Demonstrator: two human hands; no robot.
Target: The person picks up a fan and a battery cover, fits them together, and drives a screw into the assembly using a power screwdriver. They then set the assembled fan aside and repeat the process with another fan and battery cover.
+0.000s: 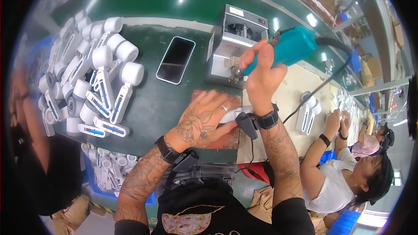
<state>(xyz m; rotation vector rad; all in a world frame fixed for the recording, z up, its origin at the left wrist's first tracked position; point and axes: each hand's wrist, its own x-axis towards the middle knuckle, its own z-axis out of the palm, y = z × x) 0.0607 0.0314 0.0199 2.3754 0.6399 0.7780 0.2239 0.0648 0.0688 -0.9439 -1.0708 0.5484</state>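
White handheld devices (pixel 133 74) heap at left, a phone (pixel 176 60) lies upper centre, the left hand (pixel 198 119) grips a white device (pixel 230 116) on a reddish mat (pixel 220 142) mid-frame, best held steady, and, by a grey machine (pixel 217 67), the right hand (pixel 266 76) grips a teal power driver (pixel 291 48), ideally kept straight, upper right.

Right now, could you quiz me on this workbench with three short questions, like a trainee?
1. Which hand holds the teal cylindrical power tool?
2. What lies between the heaped white round-headed plastic gadgets and the grey metal box-shaped machine: A) a hammer; B) a flat black-screened phone with a pale rim; C) a glass jar?
3. True or false: the left hand touches a white plastic piece.
Key: 1. The right hand. 2. B. 3. True.
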